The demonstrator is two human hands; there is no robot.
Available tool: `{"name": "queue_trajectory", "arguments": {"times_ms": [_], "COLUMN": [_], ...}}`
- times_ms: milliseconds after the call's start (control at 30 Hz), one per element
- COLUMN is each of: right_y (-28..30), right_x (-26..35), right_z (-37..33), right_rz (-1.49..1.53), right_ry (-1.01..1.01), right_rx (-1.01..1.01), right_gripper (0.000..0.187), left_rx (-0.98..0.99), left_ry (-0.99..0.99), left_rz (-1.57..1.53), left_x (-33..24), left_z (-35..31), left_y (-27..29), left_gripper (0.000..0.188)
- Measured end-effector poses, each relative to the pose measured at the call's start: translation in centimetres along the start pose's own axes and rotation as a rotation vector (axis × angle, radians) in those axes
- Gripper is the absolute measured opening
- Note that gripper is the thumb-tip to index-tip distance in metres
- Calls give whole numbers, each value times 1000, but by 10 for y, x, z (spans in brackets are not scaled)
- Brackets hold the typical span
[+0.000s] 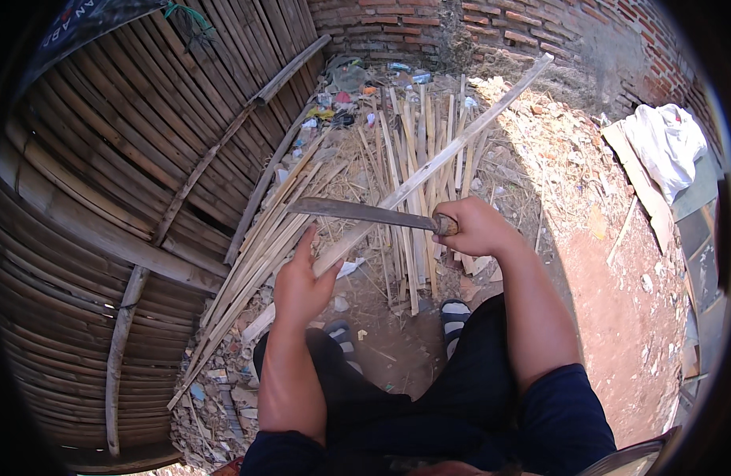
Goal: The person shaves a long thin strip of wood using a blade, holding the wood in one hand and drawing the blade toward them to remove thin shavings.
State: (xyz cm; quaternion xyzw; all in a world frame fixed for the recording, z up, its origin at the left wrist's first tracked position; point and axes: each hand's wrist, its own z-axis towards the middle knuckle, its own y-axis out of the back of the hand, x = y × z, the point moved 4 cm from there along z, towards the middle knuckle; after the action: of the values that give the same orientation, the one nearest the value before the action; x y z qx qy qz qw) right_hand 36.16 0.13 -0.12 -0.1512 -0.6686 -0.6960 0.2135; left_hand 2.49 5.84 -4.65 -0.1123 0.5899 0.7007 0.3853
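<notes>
My right hand [478, 226] is closed round the short wooden handle of a machete [364, 212]. Its dark blade points left and lies across a long pale wooden strip [452, 149]; I cannot tell whether the edge touches it. That strip slants from the far right down toward my left knee. My left hand [302, 285] holds the strip near its lower part, thumb on one side and fingers on the other, just below the blade's tip. Beyond the blade, several loose strips [405, 159] lie side by side on the ground.
More long strips [258, 238] lie along the foot of a bamboo slat wall [80, 182] on the left. A brick wall [524, 24] closes off the back. Rubble and litter [341, 99] cover the ground there. At right, a white sack [663, 143] rests on boards. My sandalled feet [454, 317] are below the strips.
</notes>
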Motion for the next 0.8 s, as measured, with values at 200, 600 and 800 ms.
{"name": "queue_trajectory", "arguments": {"times_ms": [200,600,800], "right_y": [27,-6,25], "right_x": [-63,35,-33], "right_z": [-12,-5,-7], "right_rz": [314,-120,133], "right_ry": [-325,75,-201], "right_rx": [-421,44,-249], "right_gripper": [31,27,30], "left_rx": [100,132,169], "left_ry": [186,163,185], "left_rz": [-6,-25,-78], "left_x": [-30,-14,-29], "left_z": [4,0,4], "left_y": [17,1,11], "left_gripper": [84,82,82]}}
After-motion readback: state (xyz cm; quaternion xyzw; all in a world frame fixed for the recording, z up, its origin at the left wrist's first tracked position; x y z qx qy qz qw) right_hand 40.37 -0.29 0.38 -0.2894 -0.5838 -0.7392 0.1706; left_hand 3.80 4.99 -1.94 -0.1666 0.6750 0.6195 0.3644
